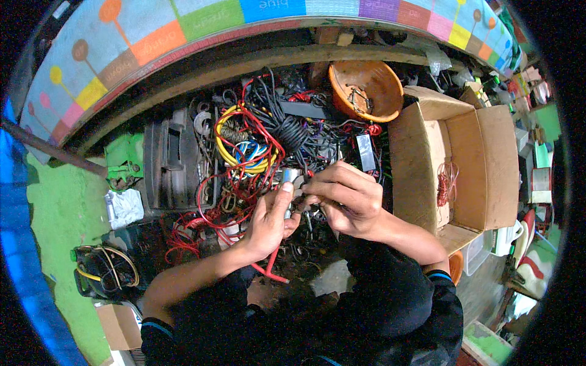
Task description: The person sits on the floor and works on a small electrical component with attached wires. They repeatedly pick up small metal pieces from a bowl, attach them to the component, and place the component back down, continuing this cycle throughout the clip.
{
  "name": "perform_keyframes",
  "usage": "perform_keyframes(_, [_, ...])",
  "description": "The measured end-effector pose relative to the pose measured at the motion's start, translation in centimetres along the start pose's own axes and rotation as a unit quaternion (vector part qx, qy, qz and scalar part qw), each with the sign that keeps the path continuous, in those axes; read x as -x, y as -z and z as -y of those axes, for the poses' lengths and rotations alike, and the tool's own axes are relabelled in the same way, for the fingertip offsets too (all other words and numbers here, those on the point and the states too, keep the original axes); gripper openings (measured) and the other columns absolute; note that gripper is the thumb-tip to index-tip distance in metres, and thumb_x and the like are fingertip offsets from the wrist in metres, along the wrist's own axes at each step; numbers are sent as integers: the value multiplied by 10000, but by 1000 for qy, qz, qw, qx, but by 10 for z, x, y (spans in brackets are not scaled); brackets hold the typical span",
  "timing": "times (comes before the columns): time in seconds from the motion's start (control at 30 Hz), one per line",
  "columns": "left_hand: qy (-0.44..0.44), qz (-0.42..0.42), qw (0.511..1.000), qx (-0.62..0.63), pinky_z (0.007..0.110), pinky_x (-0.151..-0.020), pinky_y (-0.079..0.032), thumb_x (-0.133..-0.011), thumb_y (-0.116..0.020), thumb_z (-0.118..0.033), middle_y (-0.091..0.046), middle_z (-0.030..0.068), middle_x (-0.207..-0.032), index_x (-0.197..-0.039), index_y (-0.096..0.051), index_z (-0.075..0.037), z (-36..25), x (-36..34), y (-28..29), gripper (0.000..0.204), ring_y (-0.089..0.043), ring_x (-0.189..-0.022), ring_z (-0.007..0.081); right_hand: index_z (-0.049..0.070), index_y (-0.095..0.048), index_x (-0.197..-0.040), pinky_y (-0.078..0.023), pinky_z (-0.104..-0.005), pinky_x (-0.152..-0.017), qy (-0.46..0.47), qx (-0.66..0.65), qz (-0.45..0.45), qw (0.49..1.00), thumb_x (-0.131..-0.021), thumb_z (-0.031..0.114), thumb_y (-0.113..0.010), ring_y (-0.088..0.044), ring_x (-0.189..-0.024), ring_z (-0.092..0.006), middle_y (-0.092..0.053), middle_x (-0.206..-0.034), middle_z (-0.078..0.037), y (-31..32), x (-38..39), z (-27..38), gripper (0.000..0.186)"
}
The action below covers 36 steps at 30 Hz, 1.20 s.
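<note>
My left hand [268, 221] is closed around a small silvery cylinder [290, 175], the thumb lying along it. My right hand [349, 198] meets it from the right, its fingers pinched together at a small grey part beside the cylinder; the fingers hide most of that part. Below my left hand a red T-shaped piece [273, 271] sticks out; I cannot tell whether it is held. Just beyond my hands lies a tangle of cables: a black coil [292, 133], a yellow loop [227, 152] and red wires [204, 201].
A cardboard box [497, 165] stands open on the right with a small coil of red wire [447, 183] inside. An orange bowl [372, 113] sits at the back. To the left are a dark plastic case [171, 161] and a black container [101, 268] with a yellowish hose.
</note>
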<state>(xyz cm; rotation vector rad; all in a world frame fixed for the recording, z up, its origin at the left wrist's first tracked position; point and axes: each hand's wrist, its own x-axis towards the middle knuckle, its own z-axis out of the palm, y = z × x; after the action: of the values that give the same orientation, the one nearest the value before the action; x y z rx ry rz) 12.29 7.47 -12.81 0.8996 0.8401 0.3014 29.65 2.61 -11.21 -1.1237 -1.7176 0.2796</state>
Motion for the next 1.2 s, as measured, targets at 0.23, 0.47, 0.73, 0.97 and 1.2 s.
perform_keyframes(0.23, [50,-60,994,72,238,-379,-172,-967,-315,-507,-270,-58,-476,-893,-496,-114,12,-2,13,439,-225,-379,64,-24,-655,-872,-472,-248,-626,-253,-36,-327,910,-859,20,-612,-569,-670,-118,-629,-804,-51,54,-1,-16,63])
perform_keyframes(0.47, [10,72,990,124,227,-388,-185,-1001,-280,-428,-305,-41,-505,-913,-494,-91,11,-6,13,409,-232,-397,63,-58,-607,-994,-497,-244,-581,-411,-77,-205,885,-896,64,-592,-608,-615,-126,-636,-743,-77,53,38,-140,157])
perform_keyframes(0.73, [23,68,995,68,248,-388,-173,-975,-260,-497,-237,-64,-465,-801,-444,-125,8,-10,9,450,-193,-375,61,-4,-563,-1203,-523,-340,-815,-366,304,-97,874,-766,210,-755,-654,-982,-249,-658,-1085,-175,111,45,-267,523])
perform_keyframes(0.97, [5,43,998,51,234,-391,-193,-988,-297,-448,-329,-40,-493,-751,-462,-80,11,-5,17,469,-264,-403,61,5,-620,-1109,-462,-332,-898,-190,-8,34,981,-835,140,-669,-601,-1014,-192,-649,-1085,-106,43,-18,-67,310])
perform_keyframes(1.2, [47,62,996,35,216,-398,-188,-994,-308,-436,-345,-40,-516,-786,-486,-95,8,-2,13,437,-269,-418,51,8,-653,-987,-505,-361,-785,46,-12,135,990,-628,-37,-663,-604,-932,-274,-620,-1007,-117,22,-12,-33,362])
